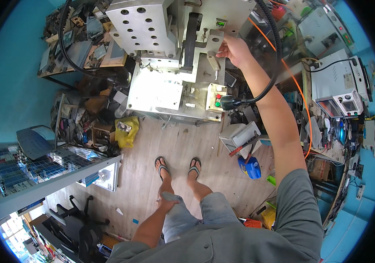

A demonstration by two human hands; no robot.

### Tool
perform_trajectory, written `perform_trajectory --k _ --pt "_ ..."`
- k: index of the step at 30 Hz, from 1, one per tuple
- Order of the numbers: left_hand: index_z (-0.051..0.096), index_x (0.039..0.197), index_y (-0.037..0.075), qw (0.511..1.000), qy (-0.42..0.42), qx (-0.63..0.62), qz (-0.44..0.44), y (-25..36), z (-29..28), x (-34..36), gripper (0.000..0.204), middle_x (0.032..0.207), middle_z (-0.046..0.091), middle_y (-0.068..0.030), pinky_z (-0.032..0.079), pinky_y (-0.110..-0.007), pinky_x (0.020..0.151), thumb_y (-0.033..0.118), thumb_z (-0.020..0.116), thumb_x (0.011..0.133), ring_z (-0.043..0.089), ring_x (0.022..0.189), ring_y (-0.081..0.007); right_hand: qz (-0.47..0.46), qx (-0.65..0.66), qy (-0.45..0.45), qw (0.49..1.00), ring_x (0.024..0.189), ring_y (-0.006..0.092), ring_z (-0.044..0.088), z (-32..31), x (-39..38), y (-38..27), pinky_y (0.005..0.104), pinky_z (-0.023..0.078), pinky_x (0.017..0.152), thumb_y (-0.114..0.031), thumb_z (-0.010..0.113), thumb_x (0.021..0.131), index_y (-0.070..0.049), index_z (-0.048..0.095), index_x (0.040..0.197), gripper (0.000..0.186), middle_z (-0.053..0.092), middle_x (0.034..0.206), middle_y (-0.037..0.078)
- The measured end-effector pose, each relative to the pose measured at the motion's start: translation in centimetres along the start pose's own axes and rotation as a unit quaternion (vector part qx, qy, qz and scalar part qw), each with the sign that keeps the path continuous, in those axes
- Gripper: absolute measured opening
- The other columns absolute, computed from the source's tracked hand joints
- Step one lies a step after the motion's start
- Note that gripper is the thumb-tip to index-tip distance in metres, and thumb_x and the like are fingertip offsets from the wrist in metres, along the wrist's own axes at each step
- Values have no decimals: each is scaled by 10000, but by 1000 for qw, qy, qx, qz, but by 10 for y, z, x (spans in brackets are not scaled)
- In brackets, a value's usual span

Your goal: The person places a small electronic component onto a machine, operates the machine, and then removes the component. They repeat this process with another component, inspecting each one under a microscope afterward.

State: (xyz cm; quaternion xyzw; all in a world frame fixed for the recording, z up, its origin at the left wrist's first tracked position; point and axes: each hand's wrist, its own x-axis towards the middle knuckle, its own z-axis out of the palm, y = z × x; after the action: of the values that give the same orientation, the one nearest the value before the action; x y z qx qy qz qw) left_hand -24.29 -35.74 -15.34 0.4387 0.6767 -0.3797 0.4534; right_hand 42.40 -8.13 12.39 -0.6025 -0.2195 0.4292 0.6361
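Note:
My right hand (235,51) reaches up to a steel press (139,28), its fingers curled at the right side of a metal bracket (214,41); their tips are partly hidden, so what they hold is unclear. Below are a bright metal plate (152,94) and a button box (211,103) with red and green buttons, beside a black flexible lamp (235,102). My left hand (167,200) is down by my left knee, fingers curled against the grey shorts; whether it holds anything I cannot make out.
Cluttered benches (82,57) stand left and right, with white machines (336,87). Around my feet are a yellow bag (127,133), a blue jug (249,168) and a grey appliance (238,136). A wire rack (25,166) and black chair (73,228) are at lower left. An orange hose (301,96) hangs right.

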Motion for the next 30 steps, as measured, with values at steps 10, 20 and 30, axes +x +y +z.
perform_trajectory --k 10,20,30 --pt "-66 1726 243 1000 0 17 -9 6 -5 -10 1556 1721 202 -294 407 -590 1217 565 957 600 354 1540 -511 -4 8 -16 1000 770 202 723 -17 8 6 374 641 668 -405 812 961 7 722 1034 428 727 909 90" --pt "-43 1728 255 999 9 34 -14 10 -10 -22 1512 1723 212 -300 403 -591 1219 572 941 625 369 1536 -519 -32 -13 -6 999 799 195 703 -18 11 8 358 650 683 -240 715 1022 30 725 1066 273 729 928 94" --pt "-18 1728 232 999 5 32 -21 8 -18 -27 1505 1701 237 -308 426 -572 1207 571 937 616 386 1529 -500 -26 -68 48 996 785 149 684 -24 -22 6 269 568 666 -352 721 1027 23 741 1136 391 752 983 89"
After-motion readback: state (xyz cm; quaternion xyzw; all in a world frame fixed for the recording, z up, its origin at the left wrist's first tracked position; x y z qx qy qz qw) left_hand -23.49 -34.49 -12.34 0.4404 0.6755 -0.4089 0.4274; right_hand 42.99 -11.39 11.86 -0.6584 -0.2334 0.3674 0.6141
